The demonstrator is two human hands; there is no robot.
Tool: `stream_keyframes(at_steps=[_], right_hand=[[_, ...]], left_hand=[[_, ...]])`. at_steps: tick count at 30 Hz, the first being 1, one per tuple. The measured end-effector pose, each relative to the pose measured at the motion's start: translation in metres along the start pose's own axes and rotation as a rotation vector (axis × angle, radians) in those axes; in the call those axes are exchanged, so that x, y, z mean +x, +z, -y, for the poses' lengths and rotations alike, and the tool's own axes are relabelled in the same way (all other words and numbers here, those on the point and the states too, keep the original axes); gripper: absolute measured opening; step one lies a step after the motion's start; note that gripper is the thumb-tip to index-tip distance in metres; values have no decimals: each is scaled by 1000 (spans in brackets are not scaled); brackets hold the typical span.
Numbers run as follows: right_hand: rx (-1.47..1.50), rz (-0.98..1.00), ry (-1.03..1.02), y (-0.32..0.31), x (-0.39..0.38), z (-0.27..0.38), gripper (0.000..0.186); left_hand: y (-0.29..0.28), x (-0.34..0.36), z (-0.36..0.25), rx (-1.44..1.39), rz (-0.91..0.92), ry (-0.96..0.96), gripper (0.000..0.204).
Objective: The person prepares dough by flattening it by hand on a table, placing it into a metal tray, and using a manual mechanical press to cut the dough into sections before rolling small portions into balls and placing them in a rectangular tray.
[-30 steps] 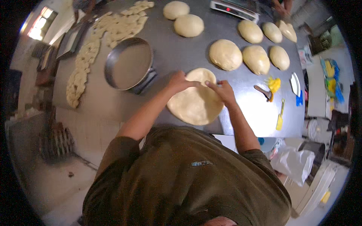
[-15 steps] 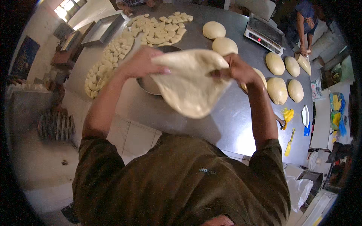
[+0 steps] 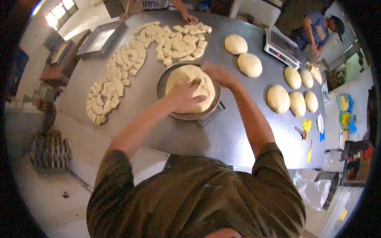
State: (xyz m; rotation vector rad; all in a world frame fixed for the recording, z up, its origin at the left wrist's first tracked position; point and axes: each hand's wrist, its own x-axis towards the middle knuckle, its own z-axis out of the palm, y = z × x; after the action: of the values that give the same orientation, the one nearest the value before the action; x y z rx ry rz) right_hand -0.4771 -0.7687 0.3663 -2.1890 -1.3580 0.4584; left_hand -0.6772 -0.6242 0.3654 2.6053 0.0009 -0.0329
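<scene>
A flattened round of pale dough [image 3: 204, 95] lies inside a round metal pan [image 3: 174, 113], which stands on a dark square stand or plate [image 3: 212, 117] on the steel table. My left hand [image 3: 182, 95] rests on the dough with its fingers apart. My right hand [image 3: 218, 75], blurred, is at the pan's upper right rim beside the dough, fingers stretched toward it and holding nothing that I can see. Cut dough pieces [image 3: 105, 101] spread to the left and behind the pan. Several smooth dough balls [image 3: 278, 99] sit to the right.
A metal tray [image 3: 99, 39] is at the back left, a scale [image 3: 281, 47] at the back right. Yellow utensils [image 3: 309, 148] and a white scraper [image 3: 320, 123] lie on the right. Co-workers' hands [image 3: 189, 19] work at the far edge; another person [image 3: 313, 31] stands back right.
The dough that was lifted and held in both hands half a second ago now lies in the pan. My left hand has moved onto it, and both hands have let go of its edges.
</scene>
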Motion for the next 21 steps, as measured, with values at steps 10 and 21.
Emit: stream_keyframes(at_steps=[10,21], right_hand=[[-311,316,212,110,14,-36,94],[-281,-66,210,118,-11,-46,85]], left_hand=[[60,-12,-3,-86,375,-96,73],[38,18,33,-511,-388,-431,76]])
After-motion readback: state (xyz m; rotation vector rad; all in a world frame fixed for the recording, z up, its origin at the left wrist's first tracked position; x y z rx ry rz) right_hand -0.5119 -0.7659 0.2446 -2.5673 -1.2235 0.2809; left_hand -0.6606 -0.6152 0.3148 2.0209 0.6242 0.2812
